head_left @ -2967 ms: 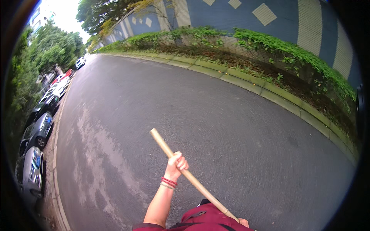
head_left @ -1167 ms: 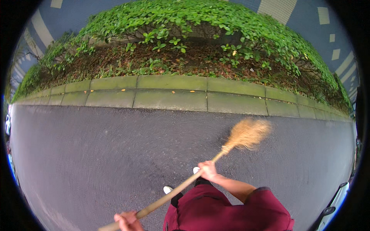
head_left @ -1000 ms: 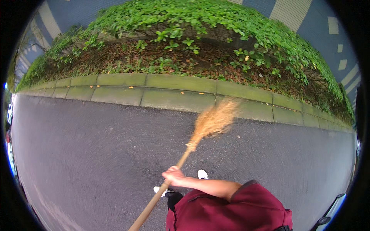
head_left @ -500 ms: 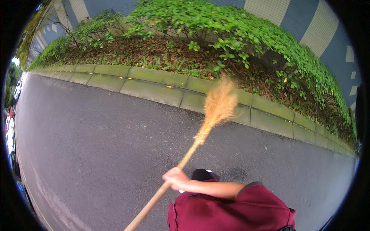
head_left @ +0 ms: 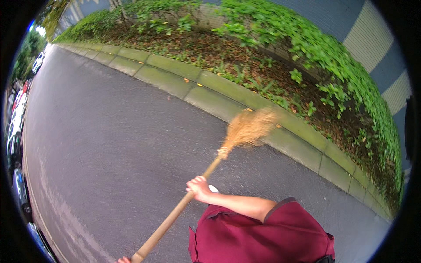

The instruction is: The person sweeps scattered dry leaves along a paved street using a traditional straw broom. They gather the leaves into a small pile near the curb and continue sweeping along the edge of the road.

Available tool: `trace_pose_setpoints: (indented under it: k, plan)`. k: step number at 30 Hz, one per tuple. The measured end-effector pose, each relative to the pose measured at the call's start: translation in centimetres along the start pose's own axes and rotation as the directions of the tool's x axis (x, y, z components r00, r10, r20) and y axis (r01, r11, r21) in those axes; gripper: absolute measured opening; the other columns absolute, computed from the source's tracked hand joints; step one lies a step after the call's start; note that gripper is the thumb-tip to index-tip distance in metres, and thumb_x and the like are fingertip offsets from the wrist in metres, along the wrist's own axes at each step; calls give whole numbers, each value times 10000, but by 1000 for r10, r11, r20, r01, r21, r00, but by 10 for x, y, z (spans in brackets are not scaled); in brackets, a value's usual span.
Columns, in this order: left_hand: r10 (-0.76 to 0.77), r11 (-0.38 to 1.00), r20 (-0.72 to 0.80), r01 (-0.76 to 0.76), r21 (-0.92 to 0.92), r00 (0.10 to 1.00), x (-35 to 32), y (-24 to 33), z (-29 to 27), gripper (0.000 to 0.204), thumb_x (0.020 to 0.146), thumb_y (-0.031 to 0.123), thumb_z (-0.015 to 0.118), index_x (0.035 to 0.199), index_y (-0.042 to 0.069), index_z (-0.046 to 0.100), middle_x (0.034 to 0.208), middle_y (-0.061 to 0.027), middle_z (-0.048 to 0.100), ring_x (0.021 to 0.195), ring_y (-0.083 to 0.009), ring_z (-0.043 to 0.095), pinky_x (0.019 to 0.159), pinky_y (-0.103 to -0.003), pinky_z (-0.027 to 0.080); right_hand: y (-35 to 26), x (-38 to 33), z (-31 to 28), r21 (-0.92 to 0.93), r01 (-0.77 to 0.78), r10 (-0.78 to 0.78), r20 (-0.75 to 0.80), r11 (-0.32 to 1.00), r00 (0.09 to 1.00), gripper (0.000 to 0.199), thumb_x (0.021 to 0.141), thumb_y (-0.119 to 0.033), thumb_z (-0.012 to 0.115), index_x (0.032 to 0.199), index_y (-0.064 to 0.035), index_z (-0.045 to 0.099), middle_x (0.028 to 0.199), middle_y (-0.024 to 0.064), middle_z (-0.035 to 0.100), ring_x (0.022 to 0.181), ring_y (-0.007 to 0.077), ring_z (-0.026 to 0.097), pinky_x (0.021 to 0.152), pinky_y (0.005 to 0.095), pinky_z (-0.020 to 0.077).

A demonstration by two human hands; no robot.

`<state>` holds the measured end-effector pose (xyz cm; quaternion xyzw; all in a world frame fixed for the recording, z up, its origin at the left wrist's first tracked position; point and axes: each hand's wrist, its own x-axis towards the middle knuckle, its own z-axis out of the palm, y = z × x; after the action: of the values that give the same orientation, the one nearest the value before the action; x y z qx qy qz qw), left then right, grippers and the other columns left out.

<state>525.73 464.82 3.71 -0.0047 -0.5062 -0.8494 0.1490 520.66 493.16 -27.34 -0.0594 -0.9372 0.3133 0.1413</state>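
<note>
A straw broom [head_left: 250, 128] with a long wooden handle runs slantwise across the view. Its bristles, slightly blurred, spread over the lower stone kerb at the edge of the road. My right hand [head_left: 200, 187] is wrapped round the middle of the handle, below the bound neck of the bristles. At the lower edge, only a few fingers of my left hand [head_left: 124, 260] show, closed against the thick upper end of the handle; the rest is out of the picture. A few yellow leaves [head_left: 199, 84] lie on the kerb beyond the bristles.
Dark asphalt [head_left: 114, 131] stretches left along a mossy two-step kerb [head_left: 171, 65]. Behind it lies a bed of brown leaves [head_left: 219, 48] under a green hedge [head_left: 307, 41], with a blue and beige tiled wall at the back. Parked cars [head_left: 18, 186] line the far left.
The broom's bristles have swung lower and to the right along the kerb. Fingers of my left hand have come into view at the handle's end. The whole view has turned somewhat.
</note>
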Motion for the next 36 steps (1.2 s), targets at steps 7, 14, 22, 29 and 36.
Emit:
trace_pose_setpoints:
  k: [7, 14, 22, 29, 36]
  plan:
    - [304, 948, -150, -315, -51, 941, 222, -7, -58, 298, 827, 136, 513, 610, 136, 309, 582, 5, 244, 543, -130, 282, 621, -319, 303, -150, 313, 148, 293, 309, -347, 88, 905, 934, 149, 714, -118, 609, 766, -83, 474, 775, 91, 501, 863, 292, 483, 839, 429, 353]
    - [171, 958, -518, -263, -110, 838, 510, -15, -181, 251, 843, 100, 467, 631, 121, 335, 582, 12, 277, 556, -131, 290, 608, -285, 317, -247, 478, 236, 146, 239, -257, 115, 960, 960, 175, 667, -107, 615, 818, -98, 526, 813, 67, 526, 912, 265, 496, 849, 413, 341]
    - [-241, 969, -48, 238, -59, 969, 834, -159, -144, 246, 904, 172, 489, 696, 129, 366, 551, 13, 316, 523, -114, 321, 633, -319, 361, -175, 625, 387, -83, -165, 175, 137, 983, 975, 200, 771, -243, 620, 710, -98, 496, 720, 71, 541, 776, 281, 525, 769, 412, 356]
    - [-50, 998, -53, 48, -33, 997, 1126, -165, -163, 331, 882, 180, 485, 606, 130, 309, 562, 8, 247, 586, -138, 286, 677, -349, 288, -275, 982, 535, 101, 63, -76, 138, 993, 987, 130, 788, -197, 593, 805, -96, 514, 767, 76, 542, 836, 282, 515, 802, 411, 354]
    - [178, 978, -150, -191, -79, 973, 1355, -182, -174, 249, 839, 142, 520, 657, 107, 355, 627, -10, 275, 606, -152, 298, 745, -367, 328, -388, 1314, 646, 146, 330, -350, 137, 932, 927, 162, 760, -170, 610, 781, -84, 473, 771, 79, 511, 839, 284, 492, 820, 416, 362]
